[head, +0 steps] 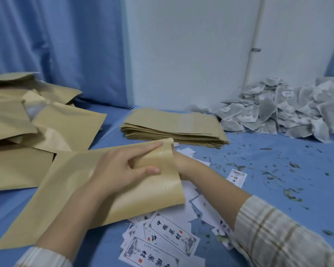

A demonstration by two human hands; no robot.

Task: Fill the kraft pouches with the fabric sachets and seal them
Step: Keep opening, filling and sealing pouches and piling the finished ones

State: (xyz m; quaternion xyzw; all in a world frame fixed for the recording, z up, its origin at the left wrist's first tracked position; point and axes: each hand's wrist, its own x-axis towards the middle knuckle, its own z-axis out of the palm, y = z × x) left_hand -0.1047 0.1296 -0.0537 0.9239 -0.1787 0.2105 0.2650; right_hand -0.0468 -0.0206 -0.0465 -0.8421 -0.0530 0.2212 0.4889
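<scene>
A large kraft pouch (81,199) lies slanted across the blue table in front of me. My left hand (121,168) grips its open top edge, fingers over the flap and thumb below. My right hand (181,166) is inside the pouch mouth, its fingers hidden behind the paper, so I cannot see whether it holds anything. A heap of grey fabric sachets (278,110) lies at the back right. A flat stack of empty kraft pouches (174,128) sits at the middle back.
Filled kraft pouches (27,120) pile up on the left. White printed labels (168,236) lie scattered under my right forearm. Dried leaf crumbs (274,170) litter the right side of the table. A blue curtain and a white wall stand behind.
</scene>
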